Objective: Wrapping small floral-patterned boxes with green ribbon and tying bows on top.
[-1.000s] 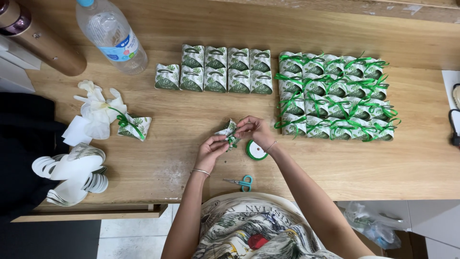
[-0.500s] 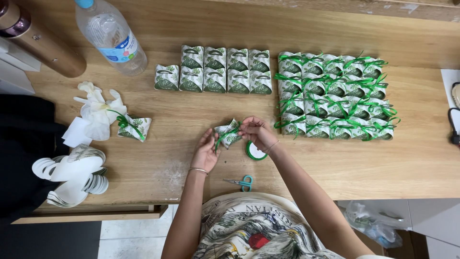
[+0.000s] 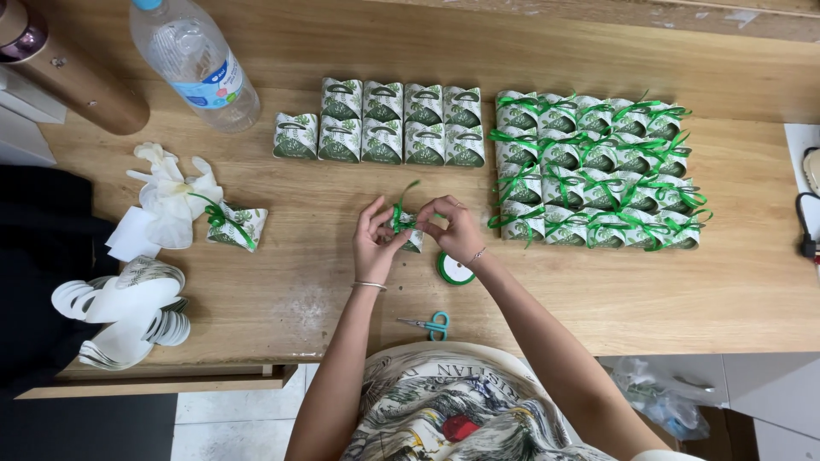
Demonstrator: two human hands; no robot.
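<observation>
Both hands meet over the middle of the wooden table [image 3: 598, 299]. My left hand [image 3: 374, 241] and my right hand [image 3: 453, 226] pinch a small leaf-patterned gift box [image 3: 408, 230] between them, with a green ribbon [image 3: 401, 203] looping up from it. A green ribbon spool [image 3: 454, 270] lies just under my right wrist. Small teal scissors [image 3: 430, 323] rest near the table's front edge.
Several plain leaf-patterned boxes [image 3: 384, 121] sit in two rows at the back; several ribbon-tied boxes [image 3: 598, 171] fill the right. At the left are a water bottle [image 3: 198, 64], a brown tube [image 3: 73, 72], a white flower with a tied box [image 3: 192, 205] and stacked flat cut-outs [image 3: 128, 312].
The hands have shifted slightly up and left with the box, and the ribbon end now stands up above it.
</observation>
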